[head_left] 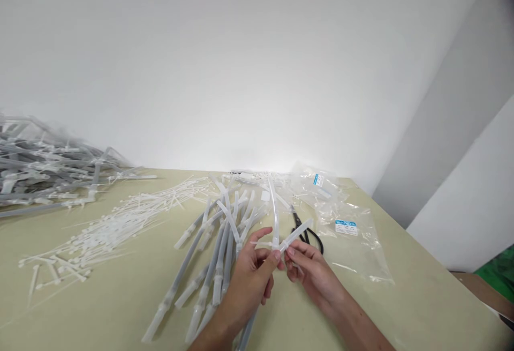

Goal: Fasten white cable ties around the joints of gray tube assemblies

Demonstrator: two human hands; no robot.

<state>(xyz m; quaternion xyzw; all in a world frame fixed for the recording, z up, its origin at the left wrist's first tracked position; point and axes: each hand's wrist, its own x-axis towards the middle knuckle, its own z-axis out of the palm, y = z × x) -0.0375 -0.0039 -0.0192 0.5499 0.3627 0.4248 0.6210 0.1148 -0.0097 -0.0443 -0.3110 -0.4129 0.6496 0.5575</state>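
Observation:
My left hand (255, 268) pinches the joint of a translucent branched tube assembly (276, 211), whose one arm points up and away. Fingers of my right hand (307, 270) close on the base of its other arm, which slants to the right. A thin white cable tie (261, 243) sticks out leftward at the joint. The grey lower tube passes under my left wrist toward the near edge. Left of my hands lies a pile of similar tube assemblies (219, 254). Black-handled scissors (307, 231) rest just beyond my right hand.
Loose white cable ties (116, 228) spread over the table (417, 286) at the left. A large heap of tube assemblies (48, 163) stands at the far left. Clear plastic bags (357, 249) with blue labels lie at the right. A white wall (241, 72) rises behind.

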